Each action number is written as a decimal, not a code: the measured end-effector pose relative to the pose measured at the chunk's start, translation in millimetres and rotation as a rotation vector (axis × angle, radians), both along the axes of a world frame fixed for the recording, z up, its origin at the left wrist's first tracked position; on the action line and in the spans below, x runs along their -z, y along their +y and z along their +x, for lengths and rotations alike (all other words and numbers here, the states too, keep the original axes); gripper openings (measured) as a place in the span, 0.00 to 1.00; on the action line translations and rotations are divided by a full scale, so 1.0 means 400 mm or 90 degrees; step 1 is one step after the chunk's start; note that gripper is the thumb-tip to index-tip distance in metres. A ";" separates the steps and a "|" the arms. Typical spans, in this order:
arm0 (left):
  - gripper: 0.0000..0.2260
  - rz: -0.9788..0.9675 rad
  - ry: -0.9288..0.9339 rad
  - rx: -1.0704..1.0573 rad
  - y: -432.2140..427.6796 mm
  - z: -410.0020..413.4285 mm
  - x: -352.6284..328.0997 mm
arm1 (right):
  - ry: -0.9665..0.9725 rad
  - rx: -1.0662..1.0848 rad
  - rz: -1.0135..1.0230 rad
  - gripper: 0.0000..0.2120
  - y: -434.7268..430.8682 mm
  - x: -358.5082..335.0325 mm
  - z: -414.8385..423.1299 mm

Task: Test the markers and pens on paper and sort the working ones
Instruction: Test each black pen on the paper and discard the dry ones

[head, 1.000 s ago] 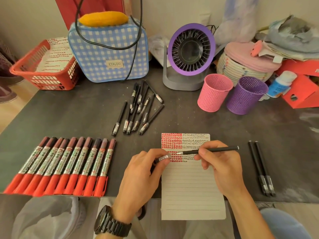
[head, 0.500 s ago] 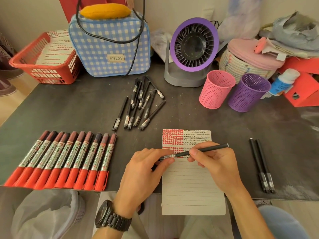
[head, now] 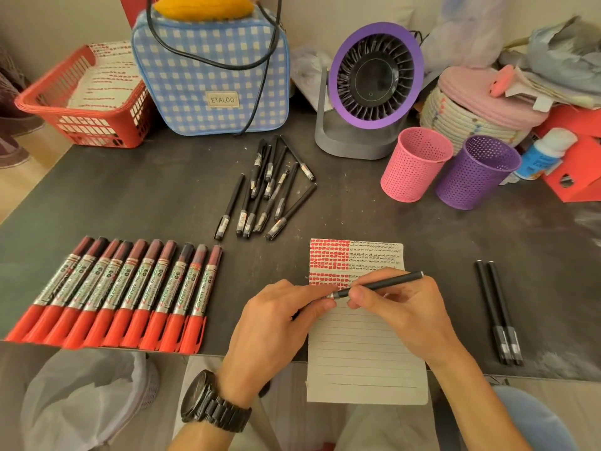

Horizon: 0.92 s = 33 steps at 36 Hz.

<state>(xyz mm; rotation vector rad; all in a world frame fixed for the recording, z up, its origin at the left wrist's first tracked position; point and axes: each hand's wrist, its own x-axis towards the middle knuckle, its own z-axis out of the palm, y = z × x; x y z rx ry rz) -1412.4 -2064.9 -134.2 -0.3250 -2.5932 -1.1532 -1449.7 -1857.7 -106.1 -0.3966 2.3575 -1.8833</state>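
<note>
Dark table [head: 374, 216]: red markers [head: 110, 294], black pens [head: 270, 190], lined notepad [head: 364, 349], two cups [head: 448, 170]

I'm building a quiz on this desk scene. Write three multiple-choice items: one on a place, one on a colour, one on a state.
1. Where do the two separate black pens lie?
A) right of the notepad
B) in a drawer
C) on the floor

2. What colour is the cup nearest the fan?
A) green
B) pink
C) white

3. What is the state of the pen over the notepad?
A) lying untouched
B) snapped in two
C) held by both hands

Key:
1 A, they lie side by side on the table to the notepad's right.
2 B, that cup is pink.
3 C, the right hand grips its barrel and the left hand pinches its other end.
</note>
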 end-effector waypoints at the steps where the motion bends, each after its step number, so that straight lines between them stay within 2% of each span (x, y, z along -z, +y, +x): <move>1: 0.14 0.004 -0.002 0.002 -0.001 0.000 0.001 | 0.001 0.001 0.003 0.06 -0.001 0.001 0.000; 13: 0.14 -0.010 -0.025 0.060 0.001 -0.006 -0.008 | -0.002 0.005 -0.013 0.08 0.000 -0.009 0.004; 17: 0.14 -0.046 -0.011 0.019 0.000 -0.008 -0.007 | -0.044 0.073 -0.118 0.14 0.002 -0.015 0.012; 21: 0.20 -0.105 -0.014 0.011 0.003 -0.007 -0.008 | -0.050 0.131 -0.153 0.10 0.014 -0.013 0.013; 25: 0.31 -0.216 -0.082 0.018 0.007 -0.016 -0.011 | -0.054 0.180 -0.177 0.10 0.044 -0.021 0.018; 29: 0.32 -0.272 -0.129 0.016 0.011 -0.020 -0.006 | -0.064 0.277 -0.209 0.17 0.126 -0.042 0.032; 33: 0.35 -0.271 -0.140 0.010 0.009 -0.023 -0.007 | -0.086 0.381 -0.255 0.18 0.259 -0.072 0.044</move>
